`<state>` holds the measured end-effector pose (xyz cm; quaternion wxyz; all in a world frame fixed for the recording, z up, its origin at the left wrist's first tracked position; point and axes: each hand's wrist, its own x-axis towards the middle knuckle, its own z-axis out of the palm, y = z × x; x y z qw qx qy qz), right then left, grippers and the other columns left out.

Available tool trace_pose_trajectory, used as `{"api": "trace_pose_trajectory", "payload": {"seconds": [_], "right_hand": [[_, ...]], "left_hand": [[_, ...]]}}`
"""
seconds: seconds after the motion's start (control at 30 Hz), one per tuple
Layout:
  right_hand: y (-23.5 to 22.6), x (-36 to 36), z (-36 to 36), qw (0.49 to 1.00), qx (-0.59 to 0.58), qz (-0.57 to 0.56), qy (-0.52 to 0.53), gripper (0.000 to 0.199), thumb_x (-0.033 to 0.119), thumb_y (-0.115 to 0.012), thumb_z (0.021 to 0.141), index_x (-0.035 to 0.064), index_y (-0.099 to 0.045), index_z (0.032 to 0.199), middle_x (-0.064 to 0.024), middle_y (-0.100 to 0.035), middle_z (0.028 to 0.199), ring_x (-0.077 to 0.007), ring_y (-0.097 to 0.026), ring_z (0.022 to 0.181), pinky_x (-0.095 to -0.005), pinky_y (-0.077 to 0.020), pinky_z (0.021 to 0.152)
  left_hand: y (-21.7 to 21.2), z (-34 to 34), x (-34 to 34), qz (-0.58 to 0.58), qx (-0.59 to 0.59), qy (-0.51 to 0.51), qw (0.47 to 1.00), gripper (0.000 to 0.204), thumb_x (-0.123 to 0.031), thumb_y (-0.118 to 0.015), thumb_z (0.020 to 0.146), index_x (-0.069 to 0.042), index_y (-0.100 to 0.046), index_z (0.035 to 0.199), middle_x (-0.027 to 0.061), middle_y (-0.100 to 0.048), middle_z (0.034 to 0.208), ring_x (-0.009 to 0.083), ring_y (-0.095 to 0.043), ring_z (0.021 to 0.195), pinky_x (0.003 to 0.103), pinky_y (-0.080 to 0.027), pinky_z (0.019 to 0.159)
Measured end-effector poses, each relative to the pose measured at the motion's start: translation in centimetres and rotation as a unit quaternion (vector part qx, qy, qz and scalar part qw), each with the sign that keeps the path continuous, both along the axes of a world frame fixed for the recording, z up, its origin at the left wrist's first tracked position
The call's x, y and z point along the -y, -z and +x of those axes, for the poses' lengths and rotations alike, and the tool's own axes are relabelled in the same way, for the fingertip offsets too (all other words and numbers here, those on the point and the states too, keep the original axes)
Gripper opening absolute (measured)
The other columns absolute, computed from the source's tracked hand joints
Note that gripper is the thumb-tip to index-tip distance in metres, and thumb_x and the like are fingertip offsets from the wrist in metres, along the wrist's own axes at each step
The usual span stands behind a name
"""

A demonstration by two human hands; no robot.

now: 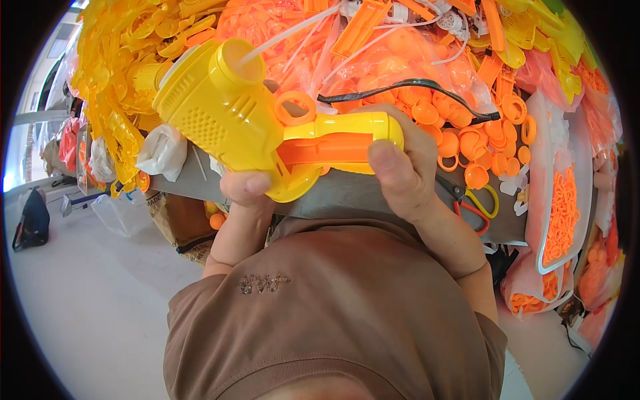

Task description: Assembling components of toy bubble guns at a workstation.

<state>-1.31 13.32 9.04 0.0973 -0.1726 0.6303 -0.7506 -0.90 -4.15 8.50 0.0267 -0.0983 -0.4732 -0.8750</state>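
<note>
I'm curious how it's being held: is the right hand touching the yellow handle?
Touching. The head view shows the right hand gripping the end of the yellow handle, thumb laid against it.

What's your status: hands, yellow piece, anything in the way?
Left hand on yellow piece, right hand gripping its handle. Piece tilted, held above grey tabletop. Scissors near right hand, not blocking.

scissors (460, 193) lie on the table (340, 202), left of the tub (557, 130).
</note>
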Motion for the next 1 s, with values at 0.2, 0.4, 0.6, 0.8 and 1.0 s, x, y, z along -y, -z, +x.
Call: {"api": "trace_pose_trajectory", "payload": {"seconds": [0.2,0.4,0.6,0.8,1.0], "right_hand": [[-1.0,1.0,0.5,0.966,-0.211,0.081,0.128,0.042,0.036,-0.052,0.089,-0.0049,-0.056,0.099,-0.0034,-0.059,0.077,-0.0065,-0.049,0.06,-0.0215,-0.0404,0.054],[-1.1,2.1,-1.3,0.992,0.038,-0.115,0.04,0.033,0.031,-0.046,0.094,0.0028,-0.055,0.08,0.0052,-0.045,0.059,-0.0004,-0.03,0.046,-0.0191,-0.0209,0.041],[-1.6,2.8,-4.4,0.998,-0.003,0.008,0.063,0.056,0.053,-0.053,0.086,-0.0028,-0.053,0.079,-0.0059,-0.055,0.066,-0.0106,-0.054,0.06,-0.025,-0.0441,0.054],[-1.0,3.7,-5.3,0.996,-0.059,0.018,0.069,0.06,0.056,-0.052,0.084,-0.004,-0.052,0.08,-0.0091,-0.056,0.067,-0.0147,-0.057,0.058,-0.0287,-0.0466,0.054],[-0.9,3.0,-3.9,0.986,-0.135,0.057,0.079,0.047,0.044,-0.056,0.086,-0.0027,-0.051,0.089,-0.0079,-0.058,0.069,-0.0165,-0.057,0.058,-0.0301,-0.0466,0.054]], "left_hand": [[0.7,-0.3,0.2,0.081,0.094,-0.009,0.992,0.077,-0.041,-0.064,0.064,0.0,-0.041,0.124,0.0168,-0.056,0.11,0.0294,-0.06,0.089,0.044,-0.054,0.072],[1.0,-0.5,0.6,-0.025,0.091,-0.03,0.995,0.066,-0.048,-0.055,0.071,-0.003,-0.045,0.119,0.013,-0.058,0.101,0.0268,-0.06,0.075,0.041,-0.05,0.054],[1.0,-3.1,0.7,0.205,0.181,0.078,0.959,0.057,-0.047,-0.049,0.079,-0.003,-0.046,0.115,0.0171,-0.061,0.091,0.0297,-0.062,0.065,0.036,-0.047,0.047],[1.2,-3.6,1.1,0.272,0.195,0.1,0.937,0.056,-0.05,-0.049,0.08,-0.005,-0.049,0.114,0.016,-0.061,0.091,0.0289,-0.061,0.066,0.035,-0.048,0.051],[1.3,-2.2,0.8,0.191,0.141,0.043,0.97,0.058,-0.049,-0.05,0.08,-0.006,-0.048,0.119,0.0141,-0.058,0.1,0.0279,-0.059,0.083,0.038,-0.049,0.067]]}}
